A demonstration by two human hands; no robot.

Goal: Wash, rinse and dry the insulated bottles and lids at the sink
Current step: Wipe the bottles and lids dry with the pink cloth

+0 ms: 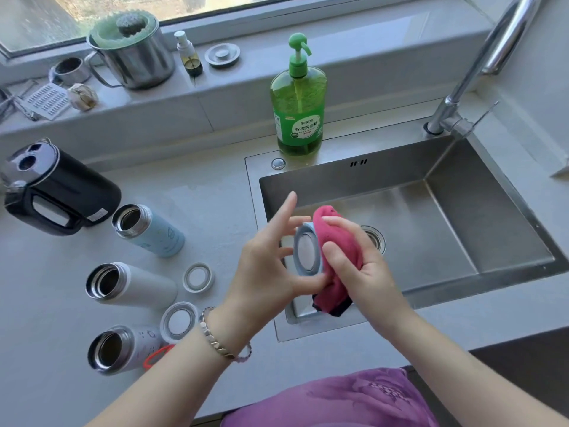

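Note:
My left hand [268, 257] holds a pale blue bottle lid [306, 252] by its rim over the sink's left edge, with the lid's inside facing me. A pink cloth [338, 241] is bunched in my right hand [357, 257] and pressed against the lid's right side. Three open bottles lie on the counter to the left: a light blue one [151, 231], a white one [132, 286] and a patterned white one [123, 346] with a red strap. Two more lids, one white [198, 278] and one grey-rimmed [179, 322], lie flat beside them.
The steel sink [462, 211] is dry-looking, with its drain behind my right hand. A green dish soap bottle [298, 100] stands at its back edge, and the tap [480, 66] rises at the back right. A black kettle [55, 189] lies on the left. Pots and small items sit on the windowsill.

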